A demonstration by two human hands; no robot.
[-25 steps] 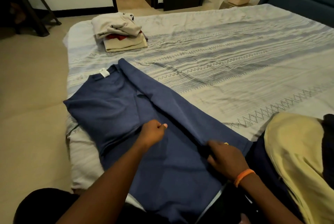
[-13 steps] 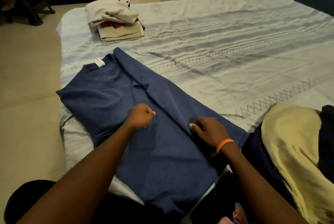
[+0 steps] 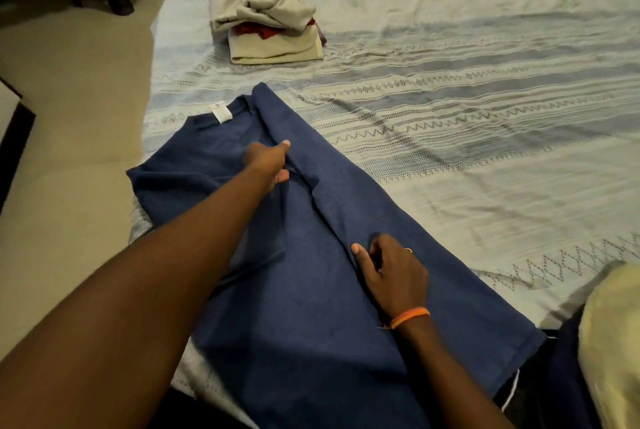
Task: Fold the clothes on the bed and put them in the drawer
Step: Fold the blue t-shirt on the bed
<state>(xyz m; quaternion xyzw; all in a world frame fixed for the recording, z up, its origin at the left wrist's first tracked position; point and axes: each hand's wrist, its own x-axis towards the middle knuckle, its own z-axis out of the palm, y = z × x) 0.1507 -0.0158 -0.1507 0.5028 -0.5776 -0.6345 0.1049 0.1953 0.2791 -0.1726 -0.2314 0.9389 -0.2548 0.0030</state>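
Mid-task, roughly halfway by my read. A blue shirt (image 3: 294, 255) lies flat on the bed (image 3: 485, 117) at the near-left corner, collar tag away from the person. Its right side is already folded in lengthwise; the folded edge runs diagonally from the collar toward the hem.

Left hand (image 3: 268, 162) is out near the upper part of that fold, fingers curled, pinching the folded edge between thumb and fingers. Right hand (image 3: 391, 269) is lower on the same fold with fingers bent into the cloth, apparently gripping the edge there; the fingertips are tucked under, so exact hold is hard to confirm.

Done: a stack of folded clothes (image 3: 270, 20) sits at the far-left corner of the bed, well apart from the shirt. Beige pieces with something red between them.

Left:
- finish the blue shirt: left side and sleeve not yet folded, then crosswise folds
- a yellow garment (image 3: 609, 342) and dark cloth at the right edge look unfolded
- nothing is in a drawer yet; no drawer in view
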